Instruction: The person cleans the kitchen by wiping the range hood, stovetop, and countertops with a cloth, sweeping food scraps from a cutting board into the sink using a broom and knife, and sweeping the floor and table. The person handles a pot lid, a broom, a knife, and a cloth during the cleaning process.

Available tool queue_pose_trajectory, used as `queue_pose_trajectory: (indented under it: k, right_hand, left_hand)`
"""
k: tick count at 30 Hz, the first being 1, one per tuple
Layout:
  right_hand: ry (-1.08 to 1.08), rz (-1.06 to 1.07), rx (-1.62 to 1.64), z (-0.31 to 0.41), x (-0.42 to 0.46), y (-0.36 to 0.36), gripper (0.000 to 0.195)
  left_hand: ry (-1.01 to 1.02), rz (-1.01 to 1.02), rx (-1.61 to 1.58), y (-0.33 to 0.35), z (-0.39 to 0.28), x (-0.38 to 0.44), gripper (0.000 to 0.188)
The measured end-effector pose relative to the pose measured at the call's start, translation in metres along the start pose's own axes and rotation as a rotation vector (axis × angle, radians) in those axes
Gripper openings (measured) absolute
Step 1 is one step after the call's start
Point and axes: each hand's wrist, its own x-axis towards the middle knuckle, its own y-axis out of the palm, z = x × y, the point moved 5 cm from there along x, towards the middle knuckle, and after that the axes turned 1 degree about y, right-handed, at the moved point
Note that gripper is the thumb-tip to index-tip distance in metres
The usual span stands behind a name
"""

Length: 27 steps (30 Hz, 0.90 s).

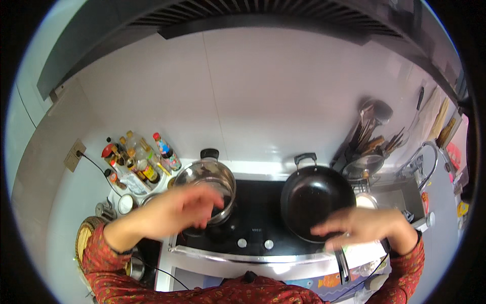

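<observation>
A black wok (317, 197) with a loop handle at the back rests on the right side of a black glass gas hob (258, 205). My right hand (358, 228), fingers spread and slightly blurred, hovers above the wok's front right rim, over the base of its long handle (343, 268). On the left burner stands a stainless steel pot (207, 173) with a black handle. My left hand (186, 207) is over its front left part and is blurred by motion. Neither hand appears to hold anything. Two round knobs (255, 243) sit at the hob's front.
Several sauce bottles (140, 161) crowd the back left corner, near a wall socket (75, 155) with a plugged cord. Cooking utensils (366, 133) and a glass lid (363, 167) stand at back right, beside a sink (404, 193) with a tap. A range hood (265, 24) overhangs everything.
</observation>
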Motion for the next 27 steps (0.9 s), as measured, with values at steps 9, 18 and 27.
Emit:
queue_pose_trajectory:
  k: [9,18,27]
  right_hand:
    - [0.024,-0.184,0.148,0.040,-0.095,0.071,0.049]
    - [-0.071,-0.207,0.295,0.035,-0.131,0.138,0.049]
    - [0.098,-0.335,0.305,0.061,-0.188,0.215,0.049]
  left_hand:
    - [-0.066,0.132,0.153,0.092,-0.008,-0.100,0.005]
    - [-0.310,-0.206,-0.392,0.181,0.031,-0.133,0.010]
    - [-0.185,-0.191,-0.514,0.238,0.048,-0.177,0.014]
